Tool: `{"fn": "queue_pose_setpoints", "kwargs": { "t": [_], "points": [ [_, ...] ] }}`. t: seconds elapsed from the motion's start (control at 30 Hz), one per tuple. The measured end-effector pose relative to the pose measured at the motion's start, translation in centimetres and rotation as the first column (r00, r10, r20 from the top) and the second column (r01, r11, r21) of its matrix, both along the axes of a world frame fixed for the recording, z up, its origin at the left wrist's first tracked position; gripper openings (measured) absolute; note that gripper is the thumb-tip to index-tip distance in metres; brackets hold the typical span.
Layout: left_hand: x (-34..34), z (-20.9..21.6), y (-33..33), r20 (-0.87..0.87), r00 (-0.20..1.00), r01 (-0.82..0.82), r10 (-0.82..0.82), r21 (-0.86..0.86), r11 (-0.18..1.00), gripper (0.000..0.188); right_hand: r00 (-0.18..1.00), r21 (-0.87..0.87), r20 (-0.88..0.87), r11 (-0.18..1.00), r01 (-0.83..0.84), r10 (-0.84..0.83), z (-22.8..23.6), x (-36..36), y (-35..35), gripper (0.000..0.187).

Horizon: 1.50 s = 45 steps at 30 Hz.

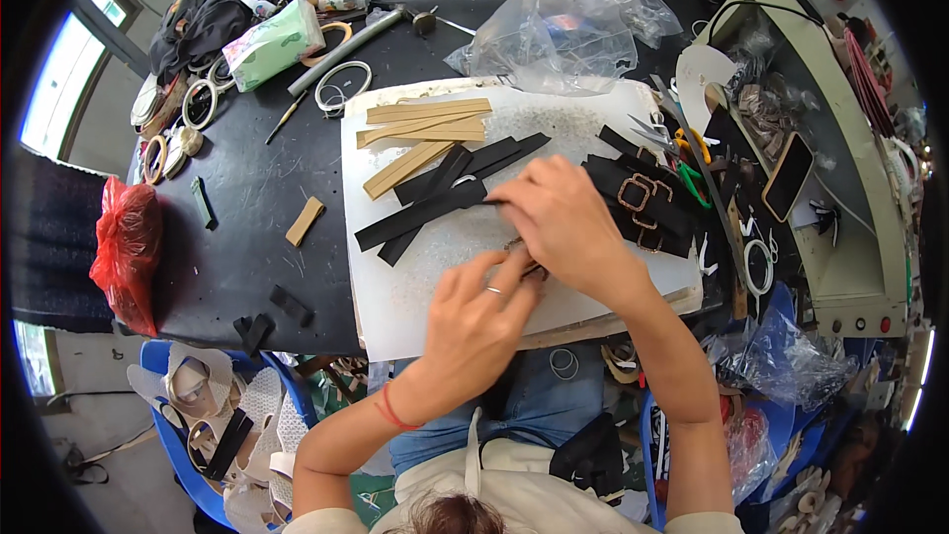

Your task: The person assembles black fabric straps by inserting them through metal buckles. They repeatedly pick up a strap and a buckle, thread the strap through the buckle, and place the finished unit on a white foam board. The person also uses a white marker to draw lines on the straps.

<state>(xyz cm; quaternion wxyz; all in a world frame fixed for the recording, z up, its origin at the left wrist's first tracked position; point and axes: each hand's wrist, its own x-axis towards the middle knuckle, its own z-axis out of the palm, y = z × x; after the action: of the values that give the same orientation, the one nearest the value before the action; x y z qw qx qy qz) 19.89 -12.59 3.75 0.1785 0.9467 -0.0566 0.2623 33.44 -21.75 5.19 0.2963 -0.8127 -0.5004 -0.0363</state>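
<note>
My left hand (481, 309), with a ring on one finger, rests on the white cutting board (415, 287) with its fingers closed around a small metal piece near the thumb. My right hand (563, 222) reaches across above it and pinches the end of a long black strap (420, 215). More black straps (465, 166) and tan straps (425, 124) lie fanned out on the board's far half. What sits between my two hands is mostly hidden.
Black straps with copper buckles (643, 203) lie at the board's right, beside scissors (682, 143). A crumpled clear plastic bag (573, 25) sits behind. On the dark table (237, 237): tape rolls (341, 84), a tissue pack (272, 44), a hammer (361, 40). A red bag (127, 247) hangs left.
</note>
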Motion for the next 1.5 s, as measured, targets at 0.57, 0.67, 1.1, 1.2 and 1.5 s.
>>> {"fn": "queue_pose_setpoints", "kwargs": {
  "t": [0.57, 0.67, 1.1, 1.2, 1.5],
  "points": [
    [-2.7, 0.9, 2.0, -0.177, 0.980, -0.194, -0.091, -0.955, -0.223, 0.023, 0.779, 0.265, -0.570, 0.840, 0.474, -0.260, 0.6, -11.5, -3.1, 0.010],
    [-2.7, 1.0, 1.3, -0.162, 0.986, -0.166, -0.037, -0.966, -0.197, 0.022, 0.848, 0.301, -0.452, 0.848, 0.437, -0.277, 0.5, -11.5, -1.7, 0.009],
    [-2.3, -0.3, -0.5, -0.045, 0.963, -0.171, 0.266, -0.866, 0.471, 0.025, 0.748, 0.282, -0.617, 0.819, 0.500, -0.245, -0.3, -11.1, -0.5, 0.009],
    [-2.1, -0.6, -0.6, 0.001, 0.955, -0.170, 0.297, -0.818, 0.549, 0.027, 0.766, 0.275, -0.588, 0.825, 0.493, -0.262, -0.5, -11.5, 0.0, 0.011],
    [-3.6, -0.3, 3.1, -0.136, 0.969, -0.103, -0.207, -0.982, 0.161, 0.025, 0.825, 0.109, -0.545, 0.963, 0.246, -0.149, 1.6, -9.1, -2.1, 0.008]
  ]
}}
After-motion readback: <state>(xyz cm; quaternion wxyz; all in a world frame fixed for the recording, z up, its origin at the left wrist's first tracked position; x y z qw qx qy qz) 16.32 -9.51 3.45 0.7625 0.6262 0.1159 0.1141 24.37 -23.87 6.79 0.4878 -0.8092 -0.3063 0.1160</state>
